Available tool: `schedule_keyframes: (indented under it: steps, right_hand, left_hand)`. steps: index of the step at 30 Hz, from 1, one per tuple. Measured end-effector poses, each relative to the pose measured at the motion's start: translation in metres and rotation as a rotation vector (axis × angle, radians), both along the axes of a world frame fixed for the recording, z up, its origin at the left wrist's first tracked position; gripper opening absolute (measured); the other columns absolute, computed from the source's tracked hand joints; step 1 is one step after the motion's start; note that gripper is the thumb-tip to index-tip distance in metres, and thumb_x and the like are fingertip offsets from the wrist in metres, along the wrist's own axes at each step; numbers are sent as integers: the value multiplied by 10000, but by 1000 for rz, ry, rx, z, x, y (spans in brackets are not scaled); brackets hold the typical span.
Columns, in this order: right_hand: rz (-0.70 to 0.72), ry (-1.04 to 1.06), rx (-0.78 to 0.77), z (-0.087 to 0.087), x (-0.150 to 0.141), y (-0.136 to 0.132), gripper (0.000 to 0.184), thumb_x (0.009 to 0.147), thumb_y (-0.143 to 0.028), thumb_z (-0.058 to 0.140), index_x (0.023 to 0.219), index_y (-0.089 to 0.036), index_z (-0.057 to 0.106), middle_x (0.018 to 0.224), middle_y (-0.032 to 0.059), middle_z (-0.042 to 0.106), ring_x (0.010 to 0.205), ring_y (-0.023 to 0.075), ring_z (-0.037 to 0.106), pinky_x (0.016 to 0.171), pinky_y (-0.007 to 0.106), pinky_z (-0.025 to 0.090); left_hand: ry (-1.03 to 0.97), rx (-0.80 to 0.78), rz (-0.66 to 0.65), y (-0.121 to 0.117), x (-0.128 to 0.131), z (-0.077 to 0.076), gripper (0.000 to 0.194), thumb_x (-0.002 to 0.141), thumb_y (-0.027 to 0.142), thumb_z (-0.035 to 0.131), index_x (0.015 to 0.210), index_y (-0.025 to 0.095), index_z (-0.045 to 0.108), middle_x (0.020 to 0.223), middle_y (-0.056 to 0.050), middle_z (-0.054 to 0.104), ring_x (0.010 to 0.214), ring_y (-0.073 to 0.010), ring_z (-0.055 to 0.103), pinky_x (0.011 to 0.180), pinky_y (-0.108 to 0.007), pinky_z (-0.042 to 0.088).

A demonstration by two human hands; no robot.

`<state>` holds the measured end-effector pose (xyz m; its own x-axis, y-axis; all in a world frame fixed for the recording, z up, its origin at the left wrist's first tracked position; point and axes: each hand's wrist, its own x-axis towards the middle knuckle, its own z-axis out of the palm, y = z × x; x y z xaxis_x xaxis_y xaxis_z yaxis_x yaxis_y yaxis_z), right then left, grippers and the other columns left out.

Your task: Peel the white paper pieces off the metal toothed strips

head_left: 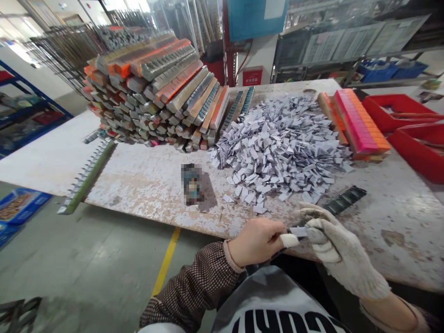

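My left hand (263,241), bare with a white wrap on the thumb, is closed around a long dark bar (345,200) at the table's front edge. The bar slants up to the right and shows raised segments at its far end. My right hand (338,249), in a white knitted glove, pinches a small pale flat piece (298,232) against the bar, close to my left thumb. The fingers hide the bar's middle. Just beyond both hands lies a large heap of similar small flat pieces (277,143).
Many bars are stacked (149,92) at the back left. A green bar with upright pieces (88,178) overhangs the left front edge. A pixelated object (192,184) lies mid-table. Pink and orange bars (360,122) and red bins (398,111) are on the right.
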<state>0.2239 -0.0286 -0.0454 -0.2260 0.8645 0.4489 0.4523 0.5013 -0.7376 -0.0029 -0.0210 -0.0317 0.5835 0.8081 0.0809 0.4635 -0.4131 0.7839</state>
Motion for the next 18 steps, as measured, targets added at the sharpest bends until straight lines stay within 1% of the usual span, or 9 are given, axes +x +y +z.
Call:
schedule_keyframes:
  steps: [2,3,5,7,8,9,11,14,18]
  right_hand:
    - [-1,146,-130,-3,10,6,334,1092,-305,347,1351,-297,558,612,-26,533,347,149,384,235,264,292]
    - [-20,179,-163,-6,16,9,331,1093,-313,345,1348,-299,555,599,-33,515,344,149,357,236,273,278]
    - [-85,142,-142,-13,29,12,319,1085,-329,370,1333,-296,568,641,-7,563,394,173,433,286,308,358]
    - [-158,5,-53,-20,39,12,276,1066,-334,424,1259,-289,616,784,52,668,578,225,616,429,366,516]
    - [-182,-71,0,-23,43,11,220,1052,-334,465,1167,-287,645,892,79,709,753,262,693,550,405,586]
    - [-197,-135,49,-25,45,9,151,1033,-328,512,1060,-285,655,1002,92,729,952,296,714,692,447,622]
    - [-205,-265,152,-28,45,5,98,998,-292,586,907,-271,615,1138,85,729,1222,329,643,915,513,600]
    - [-184,-403,260,-27,40,2,84,982,-218,608,909,-250,584,1172,83,719,1298,323,600,1052,553,538]
    - [-174,-486,323,-23,39,5,43,973,-193,625,969,-233,610,1185,103,714,1302,325,601,1109,561,494]
  left_hand:
    - [2,-28,22,-3,-6,0,216,1001,393,653,911,197,656,850,-23,696,790,-176,629,733,-265,453]
    - [9,-34,22,-6,-10,0,224,990,422,670,1001,197,667,922,-41,717,849,-195,648,781,-282,478]
    - [39,-30,-6,-13,-18,-2,333,968,479,693,1147,200,652,1067,-83,727,978,-241,660,885,-335,511]
    - [80,-26,-51,-21,-23,-5,391,961,474,694,1240,210,621,1197,-115,701,1099,-279,641,978,-396,516]
    - [96,-31,-71,-24,-24,-7,398,960,447,691,1273,216,607,1247,-124,681,1140,-290,628,1007,-419,515]
    - [106,-40,-83,-26,-25,-9,403,955,412,690,1297,221,594,1282,-129,662,1168,-296,619,1026,-434,516]
    - [120,-62,-91,-29,-25,-13,415,938,345,686,1323,229,580,1324,-133,631,1200,-301,611,1043,-446,523]
    - [132,-85,-92,-29,-23,-16,424,916,318,699,1314,230,582,1359,-137,599,1210,-307,614,1042,-447,534]
    - [131,-105,-95,-28,-23,-17,444,903,317,730,1307,216,579,1377,-137,586,1194,-303,626,1038,-442,536]
